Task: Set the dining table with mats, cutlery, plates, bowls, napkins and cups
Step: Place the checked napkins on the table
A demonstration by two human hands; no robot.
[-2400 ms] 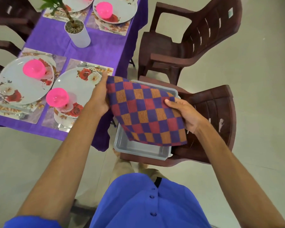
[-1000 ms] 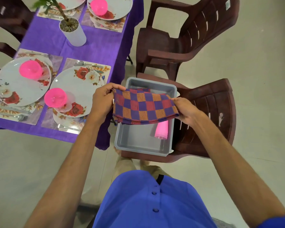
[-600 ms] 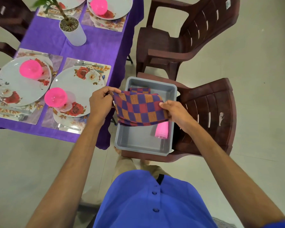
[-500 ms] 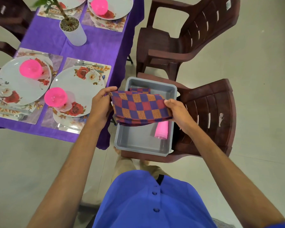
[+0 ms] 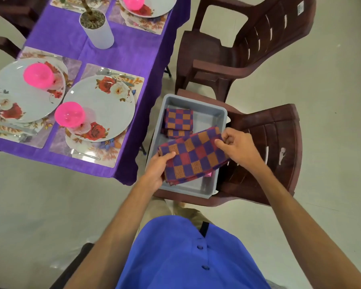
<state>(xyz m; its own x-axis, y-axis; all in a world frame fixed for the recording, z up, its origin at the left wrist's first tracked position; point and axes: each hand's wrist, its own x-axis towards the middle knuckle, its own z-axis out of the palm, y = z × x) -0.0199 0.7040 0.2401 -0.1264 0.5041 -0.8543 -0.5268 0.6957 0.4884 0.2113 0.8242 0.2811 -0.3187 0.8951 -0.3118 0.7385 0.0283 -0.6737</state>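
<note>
the checked napkin (image 5: 193, 155) has dropped lower over the grey tray (image 5: 222, 113) since before — folded smaller. the left hand (image 5: 157, 171) pinches its seven o'clock corner, the right hand (image 5: 237, 149) its two o'clock edge.

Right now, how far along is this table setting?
Mostly laid: the near place mats carry floral plates, pink bowls and cutlery. In hand: the left hand and right hand hold a checked napkin over the grey tray. Left: no napkins or cups on the table yet; more folded napkins wait in the tray.
</note>
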